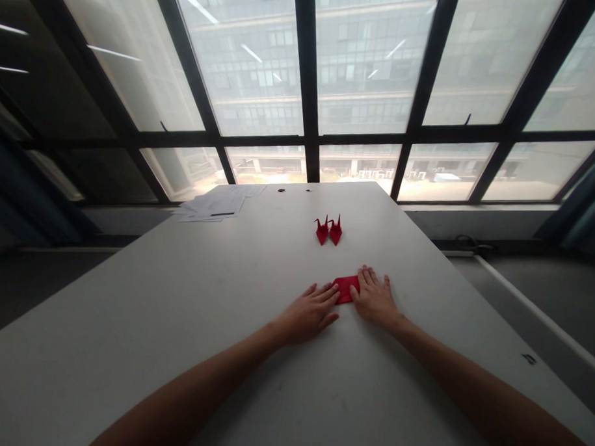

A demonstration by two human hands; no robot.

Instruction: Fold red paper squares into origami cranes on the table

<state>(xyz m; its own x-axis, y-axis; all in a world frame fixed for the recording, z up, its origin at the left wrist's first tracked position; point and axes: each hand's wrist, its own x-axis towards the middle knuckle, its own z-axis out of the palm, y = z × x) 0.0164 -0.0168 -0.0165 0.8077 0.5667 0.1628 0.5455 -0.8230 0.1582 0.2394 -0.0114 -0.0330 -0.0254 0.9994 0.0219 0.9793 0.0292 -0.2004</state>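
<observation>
A piece of folded red paper (346, 289) lies flat on the white table (201, 311). On its left end rest the fingertips of my left hand (310, 312), the fingers stretched out and the palm low over the table. My right hand (375, 298) lies over the paper's right end, fingers extended, thumb pressing near its lower edge; that end is hidden beneath. Farther back, two red origami cranes (322, 231) stand side by side, upright with pointed necks and tails.
White paper sheets (215, 204) lie spread at the table's back left. Two small holes are near the far edge. A small dark mark (529, 358) shows near the right edge. Large framed windows rise behind the table, with blue curtains (584, 200) at both sides.
</observation>
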